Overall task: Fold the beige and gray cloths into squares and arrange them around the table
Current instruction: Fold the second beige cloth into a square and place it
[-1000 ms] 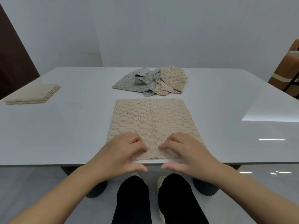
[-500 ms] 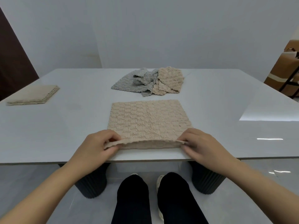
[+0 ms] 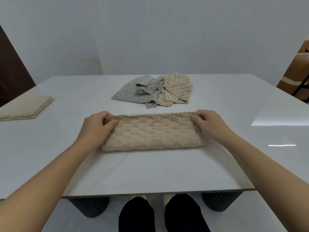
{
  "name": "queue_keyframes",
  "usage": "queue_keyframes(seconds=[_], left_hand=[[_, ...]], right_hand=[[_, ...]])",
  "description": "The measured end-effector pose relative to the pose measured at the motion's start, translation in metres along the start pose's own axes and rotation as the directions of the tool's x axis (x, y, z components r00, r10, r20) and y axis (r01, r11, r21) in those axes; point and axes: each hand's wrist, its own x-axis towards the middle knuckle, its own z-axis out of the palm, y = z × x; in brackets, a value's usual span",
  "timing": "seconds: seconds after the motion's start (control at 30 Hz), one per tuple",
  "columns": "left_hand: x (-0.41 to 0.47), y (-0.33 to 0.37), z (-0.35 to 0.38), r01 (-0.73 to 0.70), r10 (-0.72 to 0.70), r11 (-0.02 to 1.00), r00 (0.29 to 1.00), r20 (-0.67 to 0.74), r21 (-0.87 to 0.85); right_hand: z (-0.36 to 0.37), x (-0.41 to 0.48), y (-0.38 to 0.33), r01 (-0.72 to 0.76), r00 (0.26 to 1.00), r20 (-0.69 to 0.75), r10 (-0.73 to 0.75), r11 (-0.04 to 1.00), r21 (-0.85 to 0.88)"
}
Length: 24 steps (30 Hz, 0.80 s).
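1. Nearest, a bare strip of the counter [image 3: 150, 173] is left between its front edge and the work. That room is judged enough for the cloth to be turned for a second fold without overhang.
2. The beige cloth [image 3: 153, 133] lies flat on the counter, centre front, doubled into a long strip with the fold on its near side. Once the corners are let go, the crease is best flattened by a stroke along it.
3. At the strip's far side the scalloped edges are laid one on the other. The left grip [image 3: 95, 129] is clenched on the far left corner and the right grip [image 3: 209, 124] on the far right corner, each pinched between thumb and fingers. Both edges should be matched before release, because a slant here would be carried into a crooked square.
4. An end-to-end fold is judged to be needed next.
5. Just beyond, a crumpled gray cloth [image 3: 133, 94] is seen touching a loose beige cloth [image 3: 177, 87]; both are unfolded.
6. Far left, a folded beige stack [image 3: 25, 108] is set by the counter's edge, well apart.
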Motion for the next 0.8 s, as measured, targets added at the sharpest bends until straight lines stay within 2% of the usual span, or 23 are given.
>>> queue_keyframes(seconds=[0.13,0.3,0.4,0.57,0.67,0.8], left_hand=[[0.031,-0.003,0.011,0.008,-0.009,0.998,1.000,0.015,0.058],[0.058,-0.014,0.025,-0.017,0.002,0.978,0.997,0.074,0.210],[0.060,-0.021,0.033,-0.052,0.032,0.971,0.995,0.089,0.234],[0.059,-0.026,0.036,-0.154,0.128,0.960,0.984,0.121,0.235],[0.057,-0.023,0.037,-0.181,0.158,0.962,0.980,0.123,0.205],[0.053,-0.020,0.035,-0.159,0.153,0.986,0.984,0.096,0.058]], right_hand=[[0.009,0.029,0.003,-0.027,1.000,-0.008,0.026,0.996,-0.084],[0.019,0.057,0.010,-0.045,0.998,0.028,0.053,0.975,-0.218],[0.023,0.067,0.017,0.028,0.999,0.051,-0.011,0.941,-0.338],[0.026,0.068,0.020,0.185,0.982,0.110,-0.155,0.914,-0.360],[0.027,0.067,0.021,0.246,0.969,0.120,-0.218,0.913,-0.325],[0.025,0.062,0.020,0.210,0.972,0.128,-0.198,0.974,-0.090]])
